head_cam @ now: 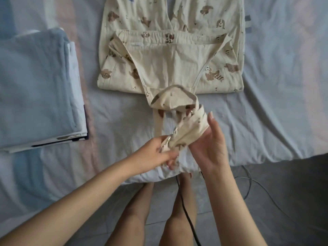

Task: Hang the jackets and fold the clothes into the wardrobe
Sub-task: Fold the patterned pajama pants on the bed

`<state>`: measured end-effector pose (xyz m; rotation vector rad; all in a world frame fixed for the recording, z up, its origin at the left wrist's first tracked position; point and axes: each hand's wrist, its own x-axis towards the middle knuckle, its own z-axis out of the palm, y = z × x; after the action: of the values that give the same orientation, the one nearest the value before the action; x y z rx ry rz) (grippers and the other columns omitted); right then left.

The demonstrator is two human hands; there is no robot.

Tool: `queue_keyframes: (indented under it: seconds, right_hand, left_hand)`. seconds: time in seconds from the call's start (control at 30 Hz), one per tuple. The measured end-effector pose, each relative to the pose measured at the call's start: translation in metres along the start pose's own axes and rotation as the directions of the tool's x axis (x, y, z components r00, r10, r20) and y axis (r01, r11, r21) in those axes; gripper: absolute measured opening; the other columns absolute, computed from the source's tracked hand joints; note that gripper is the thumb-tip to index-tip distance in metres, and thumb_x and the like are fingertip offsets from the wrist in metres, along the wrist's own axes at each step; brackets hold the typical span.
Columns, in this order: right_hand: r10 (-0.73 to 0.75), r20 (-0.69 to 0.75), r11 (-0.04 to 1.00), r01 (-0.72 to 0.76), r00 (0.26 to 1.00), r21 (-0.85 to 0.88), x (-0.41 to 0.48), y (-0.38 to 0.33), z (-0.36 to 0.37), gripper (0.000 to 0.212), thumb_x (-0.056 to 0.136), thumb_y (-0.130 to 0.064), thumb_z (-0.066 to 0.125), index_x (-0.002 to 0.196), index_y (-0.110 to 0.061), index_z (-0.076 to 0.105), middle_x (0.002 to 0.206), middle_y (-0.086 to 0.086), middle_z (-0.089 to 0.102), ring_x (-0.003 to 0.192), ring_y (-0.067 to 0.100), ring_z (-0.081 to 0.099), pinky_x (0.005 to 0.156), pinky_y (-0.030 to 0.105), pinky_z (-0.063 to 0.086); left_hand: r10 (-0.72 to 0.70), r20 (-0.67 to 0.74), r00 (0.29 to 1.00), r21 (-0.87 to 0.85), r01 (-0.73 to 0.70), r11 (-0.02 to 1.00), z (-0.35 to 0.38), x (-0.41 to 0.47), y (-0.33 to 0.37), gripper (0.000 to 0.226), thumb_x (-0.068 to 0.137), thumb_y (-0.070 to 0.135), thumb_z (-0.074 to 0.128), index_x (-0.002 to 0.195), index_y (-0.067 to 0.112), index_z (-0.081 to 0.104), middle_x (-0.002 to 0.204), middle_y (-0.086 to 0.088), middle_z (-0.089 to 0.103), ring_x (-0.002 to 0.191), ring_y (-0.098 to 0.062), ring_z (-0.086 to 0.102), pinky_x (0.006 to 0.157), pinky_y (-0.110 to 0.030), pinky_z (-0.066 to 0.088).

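A cream garment printed with brown dogs (170,68) lies spread on the bed, its lower part folded up over itself. Its straps and a bunched end (184,125) trail off toward the bed's near edge. My left hand (159,151) pinches the near end of that bunched cloth. My right hand (209,144) cups the same bunch from the right, fingers mostly straight and pointing up.
A folded stack of pale blue and white bedding (39,89) sits on the left of the bed. The bed sheet (275,112) is pale blue and wrinkled. Below the bed edge are my legs, a grey floor (292,201) and a black cable (186,215).
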<state>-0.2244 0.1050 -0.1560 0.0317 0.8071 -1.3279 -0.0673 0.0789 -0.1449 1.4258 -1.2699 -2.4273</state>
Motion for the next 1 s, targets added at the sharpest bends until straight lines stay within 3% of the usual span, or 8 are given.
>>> queue_keyframes:
  seconds: [0.1,0.2,0.3,0.47,0.6,0.73,0.9,1.0]
  right_hand:
    - [0.065,0.117,0.87,0.001,0.991,-0.492,-0.001,0.0,-0.011,0.071,0.084,-0.044,0.065,0.144,-0.019,0.037,0.145,0.004,0.045,0.136,0.019,0.04,0.115,0.04,0.03]
    - [0.476,0.155,0.472,-0.103,0.866,-0.876,-0.013,0.013,-0.009,0.058,0.069,-0.037,0.081,0.121,-0.032,0.057,0.128,-0.01,0.061,0.123,0.005,0.052,0.11,0.03,0.037]
    - [0.496,0.094,0.489,-0.188,0.863,-0.852,-0.026,0.033,-0.001,0.022,0.078,-0.018,0.074,0.098,-0.012,0.067,0.088,-0.004,0.071,0.087,0.012,0.066,0.088,0.038,0.053]
    - [0.508,0.136,0.668,-0.289,0.851,-0.686,-0.012,-0.007,0.028,0.045,0.076,-0.032,0.067,0.119,-0.023,0.059,0.098,-0.007,0.063,0.095,0.008,0.058,0.087,0.027,0.046]
    - [0.454,0.253,0.514,-0.018,0.854,-0.858,0.052,-0.07,0.067,0.019,0.079,-0.018,0.067,0.096,-0.01,0.07,0.091,-0.002,0.072,0.088,0.009,0.064,0.085,0.025,0.05]
    - [-0.206,0.267,0.67,0.335,0.941,-0.663,0.141,-0.162,0.121,0.02,0.089,-0.015,0.06,0.107,-0.012,0.065,0.098,0.0,0.071,0.087,0.008,0.065,0.081,0.022,0.051]
    - [-0.776,-0.136,0.408,0.325,0.616,-0.853,0.203,-0.183,0.099,0.046,0.096,-0.026,0.044,0.14,-0.014,0.04,0.141,0.003,0.045,0.124,0.011,0.045,0.1,0.023,0.036]
    - [-0.542,-0.071,0.185,0.037,0.837,-0.982,0.197,-0.134,0.053,0.042,0.09,-0.028,0.055,0.13,-0.016,0.047,0.126,0.004,0.051,0.1,0.015,0.05,0.083,0.031,0.044]
  left_hand:
    - [-0.182,-0.007,0.983,-0.772,0.11,0.626,0.009,-0.01,0.015,0.015,0.08,0.017,0.057,0.079,0.005,0.066,0.068,-0.001,0.043,0.056,-0.007,0.04,0.041,-0.022,0.048]
    - [-0.229,-0.08,0.97,-0.928,0.011,0.371,0.003,-0.011,0.029,0.019,0.076,0.02,0.058,0.078,0.002,0.064,0.077,-0.009,0.057,0.059,-0.014,0.053,0.041,-0.021,0.05]
    - [-0.221,-0.139,0.965,-0.933,-0.053,0.356,-0.008,-0.004,0.051,0.016,0.081,0.016,0.056,0.082,0.001,0.06,0.068,-0.01,0.06,0.064,-0.02,0.06,0.056,-0.03,0.059]
    - [-0.049,-0.151,0.987,-0.856,-0.106,0.506,-0.038,0.02,0.106,0.02,0.098,0.013,0.041,0.09,0.0,0.054,0.079,-0.012,0.065,0.082,-0.026,0.07,0.076,-0.055,0.052]
    - [0.129,-0.075,0.989,-0.526,-0.149,0.837,-0.063,0.051,0.192,0.021,0.087,0.008,0.053,0.076,-0.004,0.066,0.08,-0.016,0.057,0.083,-0.027,0.06,0.085,-0.052,0.053]
    - [0.306,-0.144,0.941,-0.196,-0.331,0.923,-0.105,0.078,0.292,0.041,0.093,0.042,0.047,0.11,0.007,0.058,0.105,-0.013,0.064,0.102,-0.025,0.061,0.093,-0.037,0.051]
    - [0.741,-0.484,0.466,0.71,-0.285,0.644,-0.157,0.117,0.262,0.014,0.091,0.026,0.052,0.096,0.023,0.064,0.099,0.002,0.063,0.095,-0.014,0.06,0.083,-0.027,0.046]
    - [0.649,-0.421,0.633,0.818,-0.045,0.574,-0.171,0.136,0.173,0.015,0.084,0.013,0.057,0.098,0.018,0.062,0.109,0.001,0.055,0.106,-0.022,0.056,0.089,-0.032,0.045]
